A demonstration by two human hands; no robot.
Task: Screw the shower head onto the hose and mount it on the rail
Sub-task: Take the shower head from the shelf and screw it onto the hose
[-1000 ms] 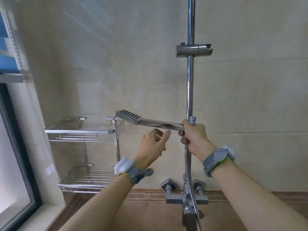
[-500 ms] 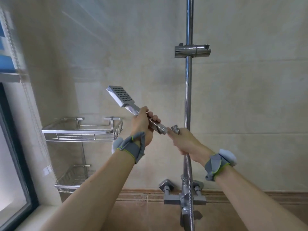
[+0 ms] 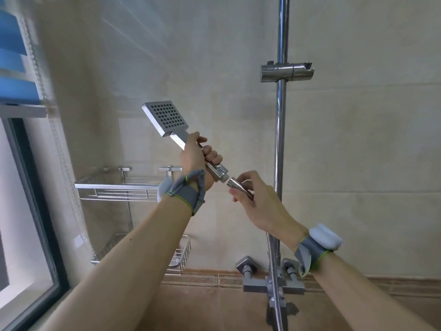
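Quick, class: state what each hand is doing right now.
Left hand: closed around the shower head handle.
Right hand: fingers pinching the hose end nut, at the handle's thread.

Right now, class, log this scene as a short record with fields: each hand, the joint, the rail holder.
left hand: gripping the shower head by its handle, spray face toward the camera
right hand: pinching the hose nut
joint: nut at the handle's threaded end, not visibly screwed on
holder: on the rail, nothing in it
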